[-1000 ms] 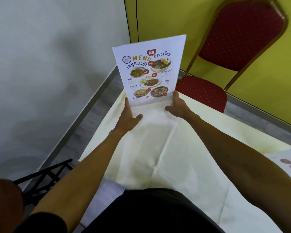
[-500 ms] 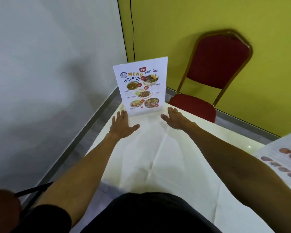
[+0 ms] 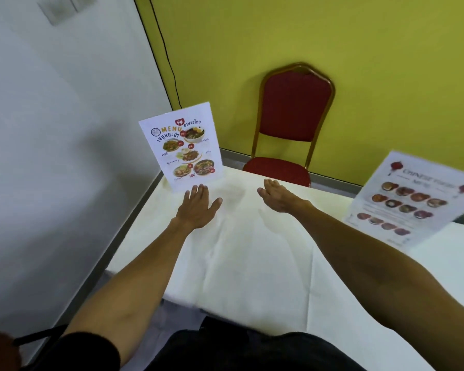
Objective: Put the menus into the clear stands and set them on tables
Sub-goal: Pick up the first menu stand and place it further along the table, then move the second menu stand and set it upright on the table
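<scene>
A Thai food menu in a clear stand (image 3: pixel 183 149) stands upright at the far left corner of the cream-clothed table (image 3: pixel 252 253). My left hand (image 3: pixel 197 207) hovers flat just in front of its base, fingers spread, holding nothing. My right hand (image 3: pixel 277 197) is open too, to the right of the stand and apart from it. A second menu in a stand (image 3: pixel 410 199), with a Chinese food heading, stands at the right side of the table, blurred.
A red padded chair with a gold frame (image 3: pixel 292 129) stands behind the table against the yellow wall (image 3: pixel 359 62). A grey wall (image 3: pixel 51 129) runs close along the table's left edge. A dark chair frame (image 3: pixel 35 337) shows at bottom left.
Both hands have let go of the Thai menu stand and drawn back from it. The view has pulled back and swung right, bringing the second menu stand into sight.
</scene>
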Tool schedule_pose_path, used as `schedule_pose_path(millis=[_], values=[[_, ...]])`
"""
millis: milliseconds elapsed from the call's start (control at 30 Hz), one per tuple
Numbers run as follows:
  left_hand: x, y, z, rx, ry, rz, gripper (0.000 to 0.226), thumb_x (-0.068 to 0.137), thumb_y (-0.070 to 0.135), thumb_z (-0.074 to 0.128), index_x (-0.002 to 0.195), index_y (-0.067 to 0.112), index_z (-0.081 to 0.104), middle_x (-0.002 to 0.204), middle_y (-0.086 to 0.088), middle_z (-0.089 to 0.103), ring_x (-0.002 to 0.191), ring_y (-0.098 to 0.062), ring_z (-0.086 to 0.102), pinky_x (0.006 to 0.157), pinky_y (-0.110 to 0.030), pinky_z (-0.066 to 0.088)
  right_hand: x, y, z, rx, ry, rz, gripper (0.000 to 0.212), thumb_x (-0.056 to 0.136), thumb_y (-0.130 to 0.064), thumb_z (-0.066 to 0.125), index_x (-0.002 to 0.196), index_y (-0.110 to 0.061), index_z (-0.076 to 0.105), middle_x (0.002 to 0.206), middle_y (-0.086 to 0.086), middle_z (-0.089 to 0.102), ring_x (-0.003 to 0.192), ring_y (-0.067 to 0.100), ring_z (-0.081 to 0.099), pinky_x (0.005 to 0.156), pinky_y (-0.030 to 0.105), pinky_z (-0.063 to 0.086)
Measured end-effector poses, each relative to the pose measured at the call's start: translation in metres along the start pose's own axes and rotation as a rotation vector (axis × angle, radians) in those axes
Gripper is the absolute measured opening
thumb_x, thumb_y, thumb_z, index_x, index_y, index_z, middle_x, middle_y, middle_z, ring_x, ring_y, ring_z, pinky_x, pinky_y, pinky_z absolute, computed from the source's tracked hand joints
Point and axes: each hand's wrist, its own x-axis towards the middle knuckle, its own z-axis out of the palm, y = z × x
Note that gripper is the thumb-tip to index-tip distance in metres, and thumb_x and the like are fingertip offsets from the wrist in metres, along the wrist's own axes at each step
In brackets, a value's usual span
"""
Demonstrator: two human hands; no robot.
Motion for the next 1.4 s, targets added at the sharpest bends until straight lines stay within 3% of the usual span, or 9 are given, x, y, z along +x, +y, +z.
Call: schedule_pose_path(millis=[100,233,367,467,700,900,1133,1300,1400], values=[[-0.006,0.039,0.014,0.006,-0.064,0.051,0.075,0.1,0.055,0.016,0.155,0.004,0.004,0.164,-0.011,-0.001,0.151,-0.025,-0.004,0.122,-0.042,-0.003,-0.031,0.033,0.003,0.036,-0.009,0.076,0.059,0.1,-0.043,0.022,0.129,0.005,0.04,0.132,0.025,0.042,0.124,0.039,0.038,0.107,0.051,0.03],[-0.012,0.1,0.039,0.006,-0.13,0.143,0.074,0.101,0.054,0.017,0.155,0.006,0.005,0.164,-0.01,0.0,0.151,-0.024,-0.004,0.121,-0.041,-0.004,-0.085,0.08,0.011,0.151,0.02,0.147,0.061,0.098,-0.047,0.02,0.127,0.001,0.044,0.13,0.021,0.045,0.126,0.038,0.039,0.111,0.052,0.027],[-0.018,0.169,0.065,0.057,-0.162,0.262,0.077,0.099,0.058,0.018,0.155,0.007,0.007,0.164,-0.009,0.004,0.151,-0.024,-0.002,0.122,-0.044,-0.003,-0.153,0.134,0.019,0.237,0.076,0.236,0.061,0.103,-0.041,0.024,0.146,0.001,0.027,0.155,0.02,0.028,0.145,0.035,0.021,0.118,0.047,0.018],[-0.021,0.216,0.081,0.088,-0.173,0.334,0.075,0.1,0.056,0.02,0.155,0.006,0.009,0.164,-0.011,0.005,0.151,-0.028,0.0,0.122,-0.045,-0.001,-0.192,0.175,0.029,0.263,0.106,0.292,0.061,0.103,-0.044,0.023,0.154,-0.01,0.016,0.162,0.012,0.015,0.15,0.029,0.008,0.121,0.044,0.009],[-0.029,0.304,0.112,0.077,-0.23,0.418,0.075,0.1,0.052,0.026,0.154,0.004,0.005,0.164,-0.012,0.003,0.151,-0.027,-0.002,0.122,-0.044,-0.001,-0.263,0.247,0.028,0.337,0.153,0.429,0.063,0.103,-0.045,0.023,0.154,-0.009,0.018,0.161,0.01,0.018,0.149,0.027,0.013,0.12,0.044,0.015],[-0.028,0.33,0.116,0.095,-0.252,0.427,0.077,0.099,0.042,0.042,0.153,0.001,0.005,0.163,-0.014,0.008,0.15,-0.031,0.004,0.121,-0.044,0.012,-0.271,0.283,0.024,0.437,0.213,0.532,0.05,0.101,-0.036,0.031,0.137,-0.003,0.041,0.144,0.018,0.045,0.132,0.035,0.041,0.107,0.043,0.036],[0.003,0.34,0.125,0.046,-0.315,0.342,0.089,0.096,0.038,0.052,0.153,0.003,-0.007,0.164,-0.013,-0.002,0.151,-0.028,-0.001,0.12,-0.045,0.018,-0.243,0.31,0.02,0.52,0.274,0.613,0.049,0.1,-0.018,0.039,0.143,0.001,0.026,0.143,0.023,0.045,0.128,0.04,0.047,0.102,0.042,0.041],[0.02,0.348,0.137,-0.083,-0.344,0.326,0.095,0.095,0.035,0.055,0.152,0.006,-0.015,0.164,-0.013,-0.003,0.15,-0.029,0.012,0.116,-0.043,0.026,-0.218,0.31,0.017,0.616,0.35,0.656,0.063,0.096,-0.009,0.045,0.15,-0.004,0.013,0.148,0.018,0.041,0.13,0.04,0.046,0.105,0.047,0.041],[0.023,0.352,0.143,-0.17,-0.338,0.344,0.096,0.095,0.033,0.057,0.152,0.009,-0.016,0.164,-0.009,-0.001,0.148,-0.031,0.019,0.113,-0.042,0.03,-0.209,0.306,0.017,0.674,0.414,0.646,0.067,0.089,-0.005,0.049,0.148,-0.006,0.017,0.14,0.019,0.049,0.123,0.041,0.051,0.097,0.044,0.047]])
